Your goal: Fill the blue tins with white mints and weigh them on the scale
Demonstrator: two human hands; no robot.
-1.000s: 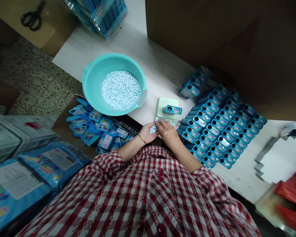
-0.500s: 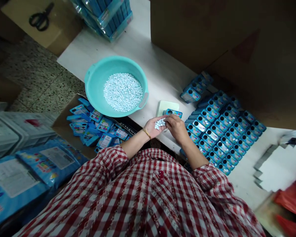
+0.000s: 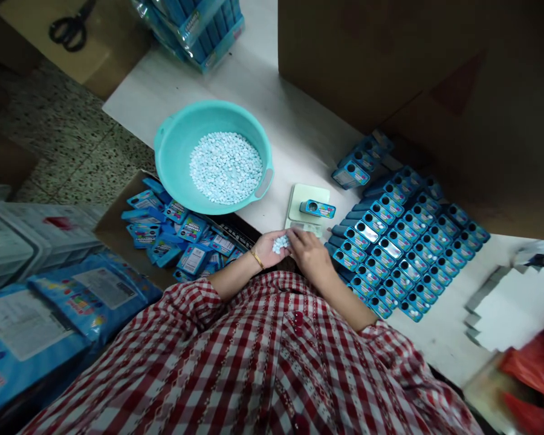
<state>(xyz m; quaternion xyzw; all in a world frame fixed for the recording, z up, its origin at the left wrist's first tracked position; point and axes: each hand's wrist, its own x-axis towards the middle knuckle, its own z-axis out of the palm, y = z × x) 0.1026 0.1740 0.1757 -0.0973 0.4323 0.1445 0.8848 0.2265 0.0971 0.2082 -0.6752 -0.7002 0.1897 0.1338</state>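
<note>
Cupped in my left hand [image 3: 268, 252] is a small heap of pale blue candies [image 3: 280, 244]. My right hand [image 3: 312, 255] meets it from the right, fingertips drawn together at the heap's edge; whether they pinch a candy is hidden. Just beyond both hands, a pale flat scale [image 3: 298, 196] bears one blue tin-like box [image 3: 318, 208] with a dark round hole in its top. A turquoise basin [image 3: 174, 172], ahead to the left, contains a broad layer of the same candies [image 3: 226, 169].
Rows of upright blue boxes [image 3: 401, 241] stand to the right, some with pale candies at their holes. An open carton [image 3: 111, 232] of loose blue boxes [image 3: 193, 229] is at left. A large cardboard box [image 3: 367, 60] rises behind. Scissors [image 3: 70, 30] lie at upper left.
Both hands have drawn back toward my body and slightly left, away from the scale. The box on the scale and the scale's front now show fully.
</note>
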